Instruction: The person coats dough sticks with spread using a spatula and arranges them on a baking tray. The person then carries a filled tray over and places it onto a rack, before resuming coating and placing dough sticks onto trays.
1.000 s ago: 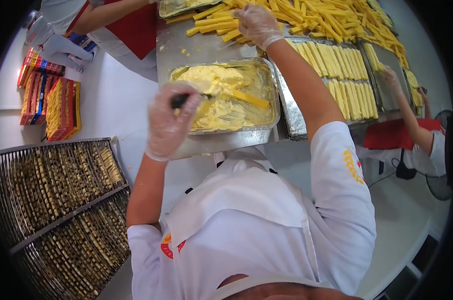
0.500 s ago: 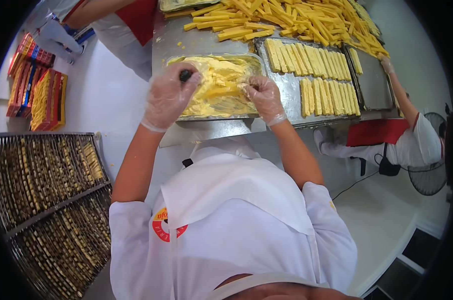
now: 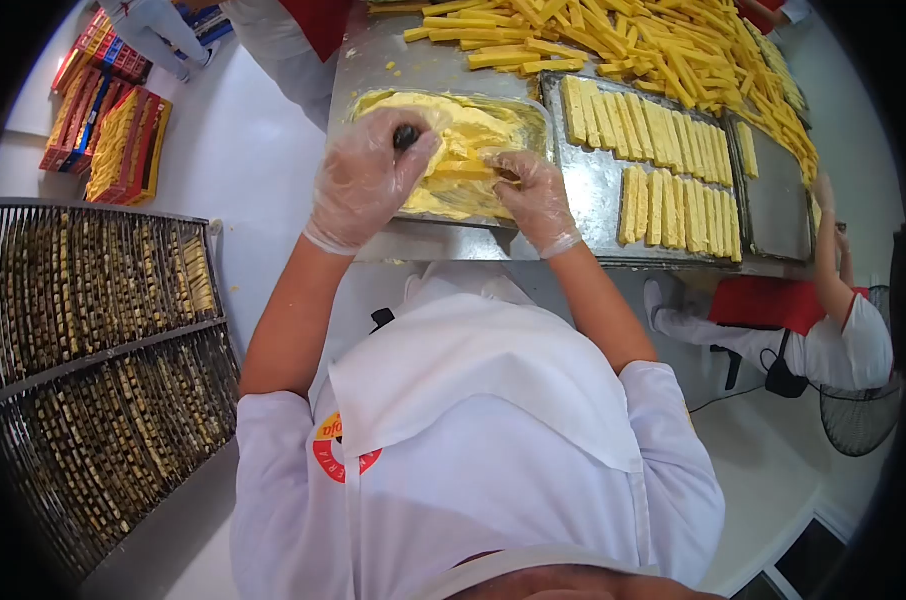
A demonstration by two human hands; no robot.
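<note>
My gloved right hand (image 3: 536,202) pinches a slim yellow stick (image 3: 461,169) by its end—likely light, crumbly; gloved left hand (image 3: 365,185) clasps a black rounded handle (image 3: 405,137).

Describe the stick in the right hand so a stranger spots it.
On the metal table, find the smeared tray before the wearer. In it, a yellow stick lies amid cream, one end pinched by the gloved right hand. That grip sets it apart from the loose pile and neat rows nearby.
</note>
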